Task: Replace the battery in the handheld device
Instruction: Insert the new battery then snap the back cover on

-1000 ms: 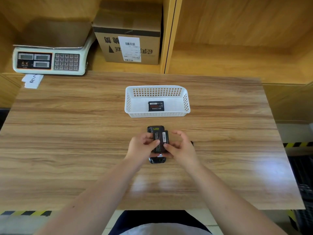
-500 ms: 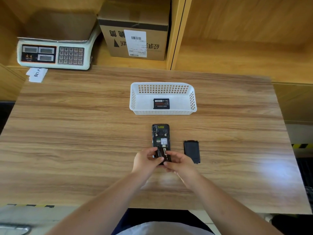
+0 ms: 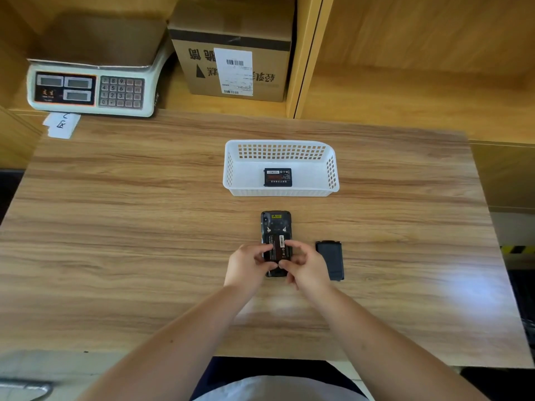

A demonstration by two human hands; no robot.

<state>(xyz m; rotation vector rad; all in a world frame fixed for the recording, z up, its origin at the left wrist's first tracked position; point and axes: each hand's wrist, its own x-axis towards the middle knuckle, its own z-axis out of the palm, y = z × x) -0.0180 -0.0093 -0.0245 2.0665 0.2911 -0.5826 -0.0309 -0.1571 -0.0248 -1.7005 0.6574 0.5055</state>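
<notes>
The black handheld device (image 3: pixel 275 222) lies face down on the wooden table (image 3: pixel 144 227), its back cover off. A black battery (image 3: pixel 277 248) with a white label sits over the device's open compartment. My left hand (image 3: pixel 248 266) pinches the battery's left and lower edge. My right hand (image 3: pixel 304 264) grips its right side, index finger resting on top. The removed back cover (image 3: pixel 330 259) lies flat just right of my right hand. A second black battery (image 3: pixel 277 177) rests inside the white basket (image 3: pixel 330 169) beyond the device.
A weighing scale (image 3: pixel 92 82) stands at the back left with a paper slip (image 3: pixel 61 125) under its front. A cardboard box (image 3: pixel 234 53) sits on the shelf behind the table. A vertical wooden post (image 3: pixel 304 56) rises right of the box.
The battery in both hands moved from near the device's lower end up over its open compartment. The hands followed it forward. Basket and cover stayed put.
</notes>
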